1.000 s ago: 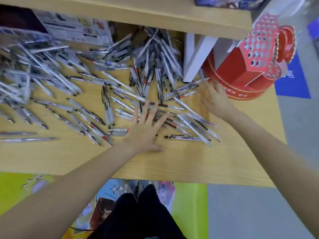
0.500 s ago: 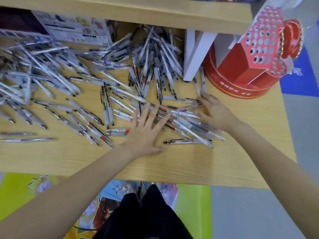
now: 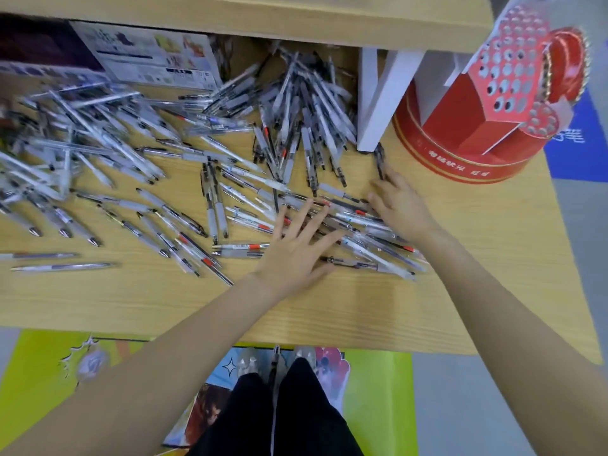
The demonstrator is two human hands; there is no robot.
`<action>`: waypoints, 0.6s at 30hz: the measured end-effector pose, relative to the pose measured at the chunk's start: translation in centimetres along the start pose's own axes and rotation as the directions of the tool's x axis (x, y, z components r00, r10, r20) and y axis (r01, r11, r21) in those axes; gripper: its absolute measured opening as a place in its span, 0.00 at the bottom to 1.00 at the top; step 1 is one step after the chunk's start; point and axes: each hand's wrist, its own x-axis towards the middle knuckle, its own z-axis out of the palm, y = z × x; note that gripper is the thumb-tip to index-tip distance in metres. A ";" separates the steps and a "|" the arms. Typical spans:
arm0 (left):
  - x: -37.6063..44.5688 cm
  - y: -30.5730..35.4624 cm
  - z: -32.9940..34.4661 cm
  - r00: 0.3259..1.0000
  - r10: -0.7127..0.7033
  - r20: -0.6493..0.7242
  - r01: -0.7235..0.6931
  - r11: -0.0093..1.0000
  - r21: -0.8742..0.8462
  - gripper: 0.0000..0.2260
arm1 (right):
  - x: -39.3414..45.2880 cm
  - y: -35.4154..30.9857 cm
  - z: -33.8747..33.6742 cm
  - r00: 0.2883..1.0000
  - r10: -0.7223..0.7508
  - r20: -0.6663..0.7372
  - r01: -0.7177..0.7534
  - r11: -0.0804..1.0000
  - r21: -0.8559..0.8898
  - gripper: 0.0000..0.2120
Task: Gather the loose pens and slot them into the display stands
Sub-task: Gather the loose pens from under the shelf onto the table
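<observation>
Several clear and grey pens [image 3: 210, 179] lie scattered over the wooden table [image 3: 477, 291], thickest at the left and back. My left hand [image 3: 296, 251] lies flat with fingers spread on a small heap of pens [image 3: 371, 238] near the table's middle. My right hand [image 3: 399, 205] rests palm down on the right side of the same heap, fingers apart and pointing left. The red display stand [image 3: 477, 133], a round base with a tilted panel of holes, stands at the back right, apart from both hands.
A white bracket [image 3: 378, 93] props up a wooden shelf [image 3: 263, 14] over the back of the table. A printed box [image 3: 148, 57] lies at the back left. The table's front edge is near my legs; colourful posters hang below it.
My right hand has slid left from beside the red stand, sweeping pens toward my left hand. The heap between the hands is tighter. My left hand stayed nearly still.
</observation>
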 end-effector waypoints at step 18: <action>0.2 -18.7 -1.8 0.931 -0.357 -0.078 0.345 0.929 -0.134 0.25 | 17.4 -11.0 2.1 0.974 0.219 -0.060 -0.227 0.950 -0.213 0.30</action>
